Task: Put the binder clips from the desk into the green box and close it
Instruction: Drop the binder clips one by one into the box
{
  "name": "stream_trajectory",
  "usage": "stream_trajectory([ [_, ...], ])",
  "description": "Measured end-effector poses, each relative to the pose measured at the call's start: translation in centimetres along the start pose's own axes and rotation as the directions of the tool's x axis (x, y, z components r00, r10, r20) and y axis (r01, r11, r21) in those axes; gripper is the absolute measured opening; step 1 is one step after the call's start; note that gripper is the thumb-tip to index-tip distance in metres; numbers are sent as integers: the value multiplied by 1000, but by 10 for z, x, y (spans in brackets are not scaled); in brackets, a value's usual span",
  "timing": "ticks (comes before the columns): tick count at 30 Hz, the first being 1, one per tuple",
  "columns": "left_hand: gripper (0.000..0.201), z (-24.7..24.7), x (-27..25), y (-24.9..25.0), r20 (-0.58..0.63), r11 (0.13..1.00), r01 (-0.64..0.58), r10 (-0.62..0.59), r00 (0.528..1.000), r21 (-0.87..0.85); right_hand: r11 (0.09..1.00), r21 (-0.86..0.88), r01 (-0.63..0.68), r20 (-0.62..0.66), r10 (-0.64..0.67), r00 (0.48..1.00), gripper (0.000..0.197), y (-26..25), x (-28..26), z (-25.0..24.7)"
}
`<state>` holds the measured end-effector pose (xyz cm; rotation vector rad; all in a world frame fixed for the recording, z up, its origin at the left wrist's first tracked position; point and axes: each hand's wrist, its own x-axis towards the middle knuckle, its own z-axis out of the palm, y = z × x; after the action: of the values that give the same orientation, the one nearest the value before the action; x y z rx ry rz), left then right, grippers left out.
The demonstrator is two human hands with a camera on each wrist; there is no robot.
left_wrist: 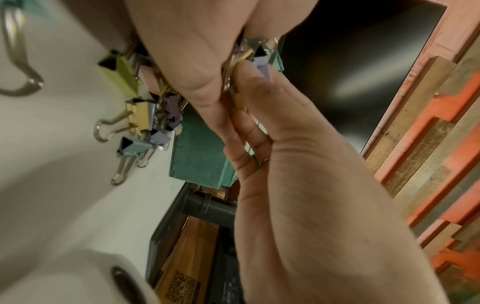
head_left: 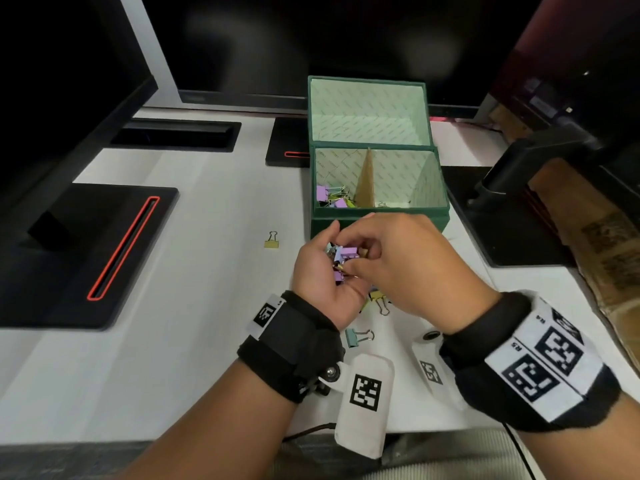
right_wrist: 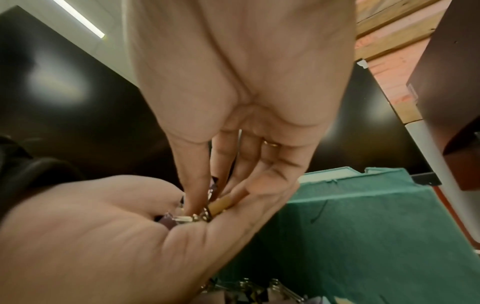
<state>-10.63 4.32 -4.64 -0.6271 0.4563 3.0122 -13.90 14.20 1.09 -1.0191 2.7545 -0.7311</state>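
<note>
The green box (head_left: 381, 221) stands open on the white desk, its lid (head_left: 367, 109) upright behind it. Several binder clips (head_left: 332, 197) lie in its left compartment. My left hand (head_left: 320, 268) hovers palm up just in front of the box, cupping a bunch of purple and blue clips (head_left: 343, 256). My right hand (head_left: 363, 258) reaches into that palm. Its fingertips (right_wrist: 197, 197) pinch a gold clip (right_wrist: 221, 205). Loose clips lie on the desk: a yellow clip (head_left: 272, 239), a teal clip (head_left: 356, 337), and a small pile (left_wrist: 137, 119) under the hands.
Black monitor bases (head_left: 86, 254) sit at left and behind the box, with dark screens above. A black stand (head_left: 519, 168) and wooden panelling (head_left: 606, 254) are on the right. The box's right compartment (head_left: 408, 181) is behind a cardboard divider (head_left: 367, 178).
</note>
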Motion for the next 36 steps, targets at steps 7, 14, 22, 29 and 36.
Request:
stream_trajectory([
  [7,52,0,1,0,35,999,-9,11,999,-41,975,219,-23,-119,50,992,11,6,-4,-5],
  [14,52,0,4,2,62,1000,11,-10,998,-23,761,648,-25,-304,288,908,12,27,10,-39],
  [22,51,-1,4,3,69,999,18,-15,997,-39,925,331,-185,-316,293,903,9,37,41,-64],
  [29,52,1,3,1,64,1000,-19,20,998,-5,980,189,-62,-21,67,998,13,10,4,-49],
  [36,48,1,1,0,50,998,-22,19,999,57,988,-151,-42,7,43,999,24,3,-5,-14],
])
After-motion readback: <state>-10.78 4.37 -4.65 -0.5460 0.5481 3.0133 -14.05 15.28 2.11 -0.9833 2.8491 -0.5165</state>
